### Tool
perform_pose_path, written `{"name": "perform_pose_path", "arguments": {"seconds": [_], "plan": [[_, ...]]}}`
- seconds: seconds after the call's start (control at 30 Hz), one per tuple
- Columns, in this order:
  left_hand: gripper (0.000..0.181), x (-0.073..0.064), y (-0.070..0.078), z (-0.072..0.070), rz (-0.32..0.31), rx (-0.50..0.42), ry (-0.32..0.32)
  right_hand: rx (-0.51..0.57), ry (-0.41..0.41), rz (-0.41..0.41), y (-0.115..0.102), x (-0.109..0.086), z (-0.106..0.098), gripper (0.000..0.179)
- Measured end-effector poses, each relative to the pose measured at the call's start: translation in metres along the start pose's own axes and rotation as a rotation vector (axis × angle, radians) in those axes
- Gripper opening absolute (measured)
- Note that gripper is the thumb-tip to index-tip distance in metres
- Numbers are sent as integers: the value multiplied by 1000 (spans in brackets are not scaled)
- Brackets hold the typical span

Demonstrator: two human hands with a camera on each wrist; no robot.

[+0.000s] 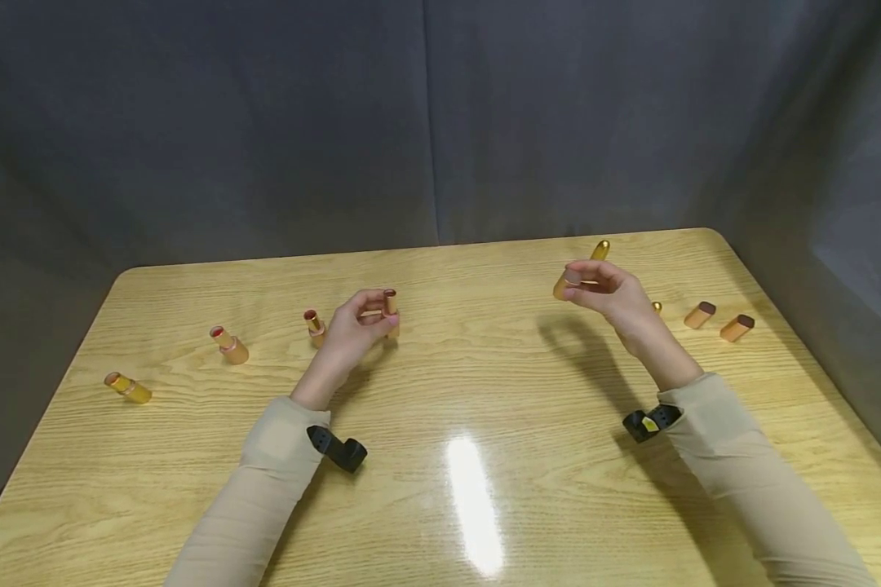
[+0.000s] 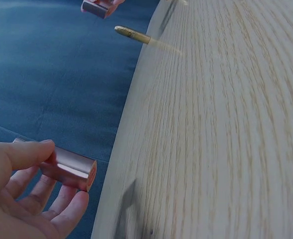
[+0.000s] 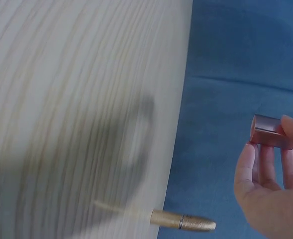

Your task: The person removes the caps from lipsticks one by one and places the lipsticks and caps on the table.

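My left hand (image 1: pixel 343 336) pinches an uncapped lipstick (image 1: pixel 391 303) upright between thumb and fingers, just over the table. In the left wrist view the rose-gold lipstick tube (image 2: pixel 70 168) lies across the fingers, its flat end showing. My right hand (image 1: pixel 622 308) holds a rose-gold lipstick cap (image 1: pixel 566 286) by thumb and fingertips, raised above the table. The same cap (image 3: pixel 265 131) shows in the right wrist view with a faceted side. Both hands are well apart. Behind the right hand stands a gold round-tipped tube (image 1: pixel 600 249), partly hidden.
Several uncapped lipsticks stand on the left: a gold one (image 1: pixel 128 387), a red-tipped one (image 1: pixel 230 346) and another (image 1: pixel 314 328) beside my left hand. Two caps (image 1: pixel 700 315) stand at the right, near a mostly hidden gold top (image 1: pixel 657 307). Dark curtains (image 1: pixel 279 130) surround the wooden table (image 1: pixel 440 391).
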State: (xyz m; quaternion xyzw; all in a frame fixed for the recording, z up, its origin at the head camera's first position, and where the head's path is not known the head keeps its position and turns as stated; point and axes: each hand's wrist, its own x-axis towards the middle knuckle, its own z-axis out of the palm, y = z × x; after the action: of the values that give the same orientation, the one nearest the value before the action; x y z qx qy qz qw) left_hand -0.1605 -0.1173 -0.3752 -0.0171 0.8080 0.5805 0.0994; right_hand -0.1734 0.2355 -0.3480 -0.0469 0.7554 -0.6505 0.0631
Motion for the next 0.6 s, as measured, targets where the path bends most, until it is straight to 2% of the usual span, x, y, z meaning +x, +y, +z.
{"name": "perform_pose_path", "arguments": {"seconds": [0.6], "plan": [[42,5,-9,-6,-13,-30,27,-17,4,23,3,-6,-29,26]]}}
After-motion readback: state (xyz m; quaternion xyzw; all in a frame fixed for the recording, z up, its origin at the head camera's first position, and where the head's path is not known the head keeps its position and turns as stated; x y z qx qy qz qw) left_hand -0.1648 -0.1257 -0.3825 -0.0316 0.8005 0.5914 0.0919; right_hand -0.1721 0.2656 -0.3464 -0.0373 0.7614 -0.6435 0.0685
